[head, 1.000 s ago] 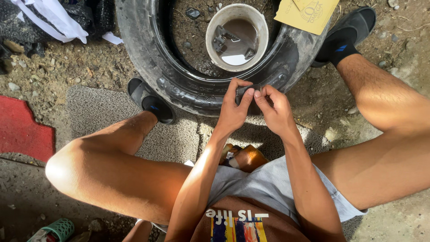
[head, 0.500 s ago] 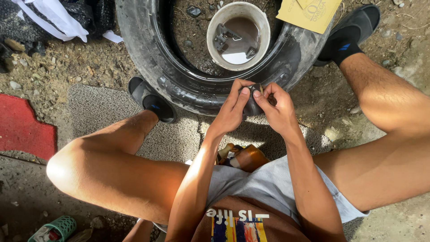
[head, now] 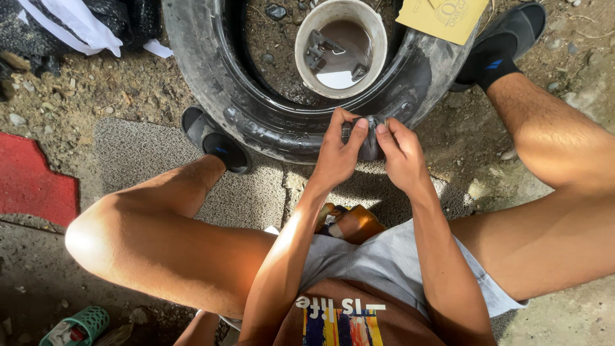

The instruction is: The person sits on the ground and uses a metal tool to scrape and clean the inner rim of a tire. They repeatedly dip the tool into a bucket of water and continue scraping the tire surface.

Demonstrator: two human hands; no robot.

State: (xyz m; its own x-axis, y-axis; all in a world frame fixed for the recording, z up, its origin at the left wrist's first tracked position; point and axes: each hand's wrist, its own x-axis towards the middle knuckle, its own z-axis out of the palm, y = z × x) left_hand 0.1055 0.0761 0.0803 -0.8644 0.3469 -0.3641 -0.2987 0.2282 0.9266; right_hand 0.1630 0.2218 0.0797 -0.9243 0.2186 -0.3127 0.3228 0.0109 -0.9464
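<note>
A: Where is the rubber piece (head: 370, 138)?

B: Between both hands, held up just in front of the tyre (head: 211, 70), over its near wall. It is a small dark flap, and it sits at the fingertips, not down in the palms.

A: Which hand is nearer to it?

B: Neither, really. The left hand (head: 336, 150) has it from the left, the right hand (head: 400, 154) from the right, and the two meet on it. The piece stands roughly upright between them, though folds hide its true shape, so I cannot tell its long axis for sure.

A: And the fingers?

B: Narrow on both sides. The left thumb and forefinger pinch its upper edge; the right fingers (head: 383, 128) press against its other face, thumb behind. Both hands grip it; nothing else is in them.

A: What lies about?

B: A white bucket (head: 307, 29) stands inside the tyre's ring, with murky water and some metal bits in it. A yellow card (head: 442, 16) rests on the tyre's far right side. The person sits on a grey mat (head: 141, 154) on the dirt, a black shoe (head: 214, 141) touching the tyre on the left. A red mat (head: 32, 186) lies well apart at the left edge.
</note>
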